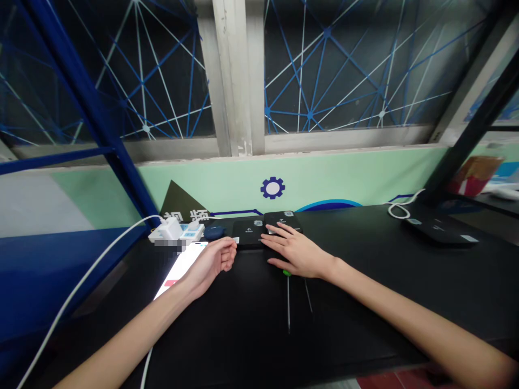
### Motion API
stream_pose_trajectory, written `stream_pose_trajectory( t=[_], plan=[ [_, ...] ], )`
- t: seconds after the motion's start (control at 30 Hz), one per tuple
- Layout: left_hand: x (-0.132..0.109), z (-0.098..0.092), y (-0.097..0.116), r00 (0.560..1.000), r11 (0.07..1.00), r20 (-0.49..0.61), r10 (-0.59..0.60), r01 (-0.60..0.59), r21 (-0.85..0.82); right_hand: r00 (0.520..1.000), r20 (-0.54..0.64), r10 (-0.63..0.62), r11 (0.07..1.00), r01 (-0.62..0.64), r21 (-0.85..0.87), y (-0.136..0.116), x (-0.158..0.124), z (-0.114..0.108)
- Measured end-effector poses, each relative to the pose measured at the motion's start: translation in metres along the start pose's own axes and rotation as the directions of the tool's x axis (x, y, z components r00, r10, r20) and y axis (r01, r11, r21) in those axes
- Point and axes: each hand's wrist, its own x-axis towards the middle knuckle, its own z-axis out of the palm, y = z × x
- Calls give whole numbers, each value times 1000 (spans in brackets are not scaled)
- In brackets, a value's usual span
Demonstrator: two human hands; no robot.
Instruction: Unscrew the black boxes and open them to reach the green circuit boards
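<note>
The relation that matters is between the right hand (298, 254) and the two flat black boxes at the back of the counter (365, 313). That hand lies palm down, its fingers spread wide and pointing to 10 o'clock, over the near part of the right box (292, 218); the rest of that box shows at 11 o'clock from the palm. The left box (246, 236) sits just beside it, at about 9 o'clock from the right fingertips, which reach its edge. With so much covered, I cannot tell the right box's long axis

The left hand (219, 260) is close too: its thumb is beside the left box, which lies at about 2 o'clock from it. Its fingers are curled into a narrow shape, and whether they hold anything I cannot tell

A green handle (287, 273) shows below the right palm, with a thin metal shaft (288, 305) running to 6 o'clock; whether the palm presses on it is hidden. A second shaft (308, 296) leans slightly toward 5 o'clock
</note>
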Motion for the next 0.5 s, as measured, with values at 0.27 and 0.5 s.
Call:
stream_pose_trajectory(
  t=[0.27, 0.5],
  plan=[
    [0, -5, -3, 1000, 1000, 7, 19, -19, -22, 999, 40, 4, 998, -7, 70, -1, 3, 1],
    [1, -6, 1, 1000, 999, -15, 25, -26, -36, 998, 58, -14, 981, 3, 192, -14, -2, -15]
  ],
)
